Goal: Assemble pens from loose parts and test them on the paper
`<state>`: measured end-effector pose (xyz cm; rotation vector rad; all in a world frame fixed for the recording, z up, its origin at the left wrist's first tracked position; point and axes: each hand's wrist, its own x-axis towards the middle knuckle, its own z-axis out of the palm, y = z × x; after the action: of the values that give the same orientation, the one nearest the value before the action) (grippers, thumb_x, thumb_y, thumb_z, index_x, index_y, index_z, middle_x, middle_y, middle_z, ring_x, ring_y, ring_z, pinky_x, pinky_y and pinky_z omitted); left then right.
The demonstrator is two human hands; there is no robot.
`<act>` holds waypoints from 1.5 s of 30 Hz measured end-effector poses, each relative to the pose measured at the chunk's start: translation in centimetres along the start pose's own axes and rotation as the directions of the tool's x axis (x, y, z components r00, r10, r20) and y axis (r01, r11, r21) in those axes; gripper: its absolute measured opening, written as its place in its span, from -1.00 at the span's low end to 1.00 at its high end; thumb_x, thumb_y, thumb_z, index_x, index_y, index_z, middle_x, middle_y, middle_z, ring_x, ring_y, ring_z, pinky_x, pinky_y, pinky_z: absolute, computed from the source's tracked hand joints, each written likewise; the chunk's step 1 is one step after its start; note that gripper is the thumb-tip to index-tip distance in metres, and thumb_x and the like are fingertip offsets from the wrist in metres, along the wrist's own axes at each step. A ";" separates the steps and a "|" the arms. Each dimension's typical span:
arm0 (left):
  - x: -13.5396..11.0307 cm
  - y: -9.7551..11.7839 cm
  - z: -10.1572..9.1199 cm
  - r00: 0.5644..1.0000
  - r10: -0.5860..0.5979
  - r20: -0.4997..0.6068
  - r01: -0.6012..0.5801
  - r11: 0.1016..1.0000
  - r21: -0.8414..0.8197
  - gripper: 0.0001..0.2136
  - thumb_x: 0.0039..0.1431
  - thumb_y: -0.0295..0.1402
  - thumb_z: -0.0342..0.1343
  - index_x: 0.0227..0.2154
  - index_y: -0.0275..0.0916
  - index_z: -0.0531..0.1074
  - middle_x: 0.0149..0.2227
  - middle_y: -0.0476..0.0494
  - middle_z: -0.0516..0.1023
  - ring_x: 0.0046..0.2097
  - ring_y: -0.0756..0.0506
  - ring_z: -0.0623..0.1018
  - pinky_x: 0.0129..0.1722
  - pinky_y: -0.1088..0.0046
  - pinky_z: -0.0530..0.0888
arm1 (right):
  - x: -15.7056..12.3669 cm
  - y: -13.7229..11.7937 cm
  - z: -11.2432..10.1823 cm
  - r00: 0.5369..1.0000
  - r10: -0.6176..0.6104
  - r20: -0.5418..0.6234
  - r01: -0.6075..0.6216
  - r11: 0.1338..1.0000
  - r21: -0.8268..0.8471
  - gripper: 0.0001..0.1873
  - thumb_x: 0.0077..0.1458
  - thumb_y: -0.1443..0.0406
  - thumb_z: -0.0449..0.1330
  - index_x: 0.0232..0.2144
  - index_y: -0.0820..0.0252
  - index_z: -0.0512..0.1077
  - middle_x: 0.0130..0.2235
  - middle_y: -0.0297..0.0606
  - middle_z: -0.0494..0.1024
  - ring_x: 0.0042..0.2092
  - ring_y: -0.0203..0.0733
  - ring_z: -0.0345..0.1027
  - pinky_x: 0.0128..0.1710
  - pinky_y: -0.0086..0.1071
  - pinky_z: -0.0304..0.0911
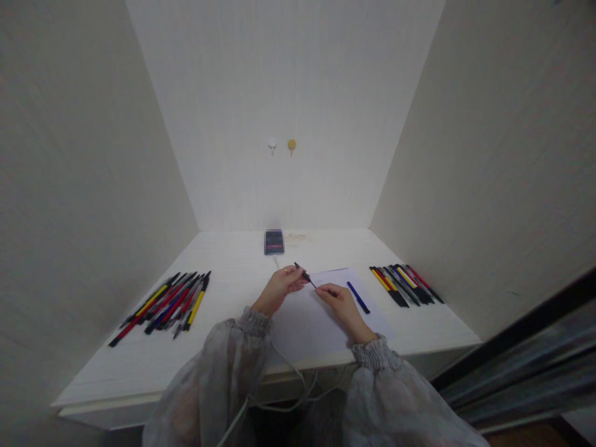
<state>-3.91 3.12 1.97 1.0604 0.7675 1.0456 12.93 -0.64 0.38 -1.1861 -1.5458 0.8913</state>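
Observation:
Over the white paper (307, 329), both of my hands work on a small black pen part. My left hand (278, 290) is closed on the black pen piece (303, 274), which points up and to the left. From its lower end a thin dark rod, like a refill (313, 285), runs to my right hand (338, 301), whose fingertips pinch its end. A blue pen (358, 297) lies on the paper just right of my right hand.
Mixed pens and pen parts (170, 304) lie heaped on the left of the white desk (233, 267). Several pens lie in a row (406, 285) on the right. A phone (274, 242) with a cable is at the back. Side walls enclose the desk.

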 end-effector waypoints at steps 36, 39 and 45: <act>0.1 -2.2 1.8 0.956 0.031 0.292 -0.113 0.957 0.268 -0.69 -0.25 -0.33 0.24 -0.40 -0.35 0.37 -0.44 -0.09 0.44 -0.43 0.05 0.40 -0.39 0.48 0.31 | -0.2 0.2 0.0 0.953 -0.208 -0.221 0.250 0.950 0.184 -0.49 0.00 0.24 0.08 0.04 0.16 0.16 -0.31 -0.27 0.46 -0.26 -0.26 0.34 -0.14 -0.25 0.22; -0.1 -1.6 1.8 0.957 0.057 0.284 -0.139 0.951 0.277 -0.72 -0.22 -0.31 0.23 -0.43 -0.35 0.35 -0.43 -0.10 0.45 -0.42 0.04 0.41 -0.36 0.47 0.31 | -0.2 0.1 -0.2 0.933 -0.167 -0.318 0.237 0.952 0.195 -0.57 0.00 0.21 0.08 -0.05 0.19 0.26 -0.30 -0.23 0.47 -0.29 -0.26 0.34 -0.20 -0.27 0.25; -0.1 -1.3 1.7 0.961 0.122 0.247 -0.170 0.968 0.184 -0.75 -0.16 -0.30 0.19 -0.44 -0.33 0.31 -0.41 -0.11 0.44 -0.33 0.00 0.42 -0.25 0.42 0.30 | 0.6 0.1 -4.0 0.835 -0.140 -0.531 0.136 0.990 -0.047 -0.68 -0.06 0.15 0.09 -0.34 0.27 0.43 -0.38 -0.20 0.49 -0.33 -0.21 0.33 -0.29 -0.30 0.24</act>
<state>-2.09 2.34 1.33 1.4084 0.6195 0.9584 16.74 -0.03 1.49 -1.1834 -1.1545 0.4031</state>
